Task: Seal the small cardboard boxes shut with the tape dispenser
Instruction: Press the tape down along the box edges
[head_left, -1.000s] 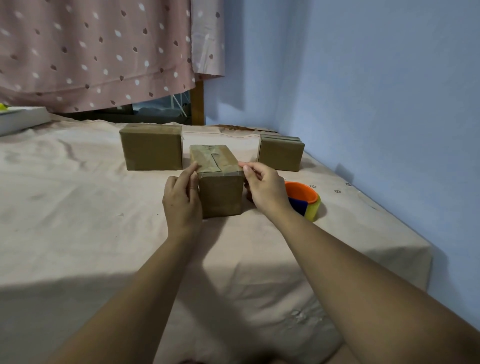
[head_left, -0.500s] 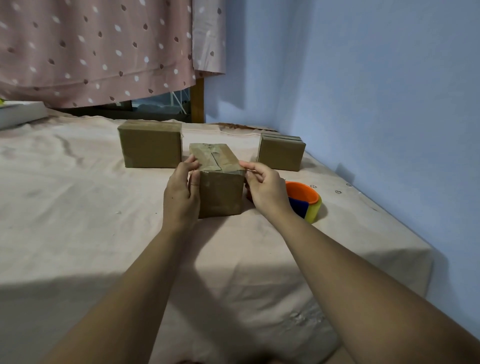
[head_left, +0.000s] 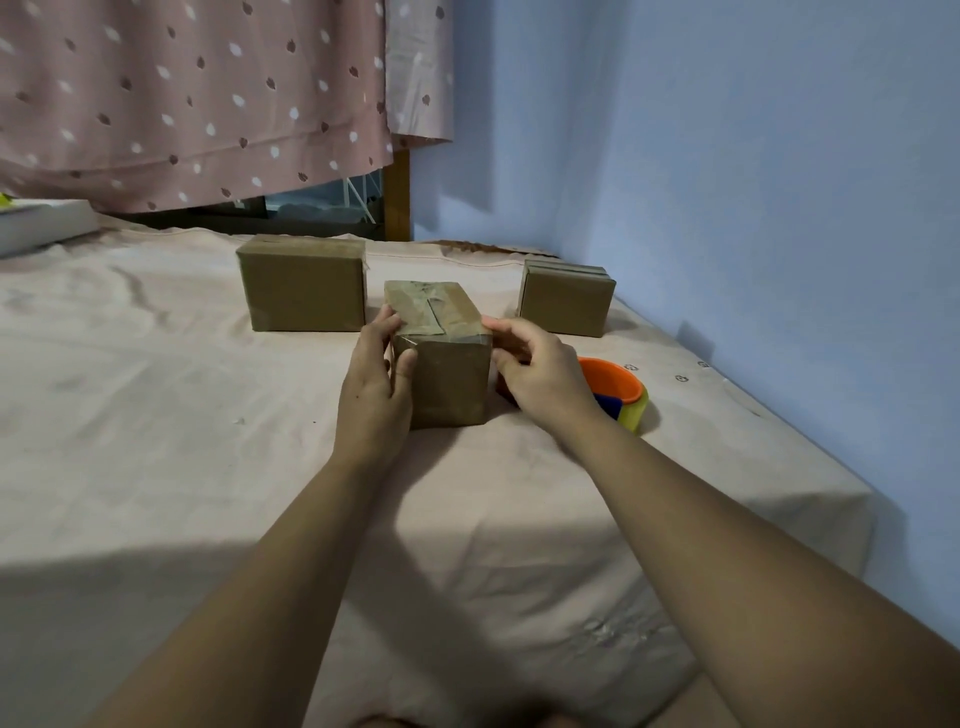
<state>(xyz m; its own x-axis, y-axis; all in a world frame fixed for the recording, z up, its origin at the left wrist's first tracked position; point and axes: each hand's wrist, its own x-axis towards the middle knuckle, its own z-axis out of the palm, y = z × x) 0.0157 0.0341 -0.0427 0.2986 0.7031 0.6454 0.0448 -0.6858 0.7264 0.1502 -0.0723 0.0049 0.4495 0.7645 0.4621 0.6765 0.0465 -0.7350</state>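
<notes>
Bearing cardboard boxes (head_left: 448, 385), a wrinkled pink sheet (head_left: 156, 447) reaches the blue wall (head_left: 737, 166)

Bed (head_left: 571, 545), wrinkled pale pink sheet (head_left: 156, 415), near part in shadow. Plain blue wall (head_left: 753, 182) on the right; pink dotted curtain (head_left: 182, 93) at the back, a dark window gap (head_left: 311, 205) below its hem. Brown wooden post (head_left: 397, 195) between curtain and wall.

We see two bare arms, the left arm (head_left: 291, 545) and the right arm (head_left: 727, 519), long and smooth. The left hand (head_left: 371, 374) and the right hand (head_left: 540, 374) are bare too. Their fingers (head_left: 519, 332) are round at the tips, with short nails.
</notes>
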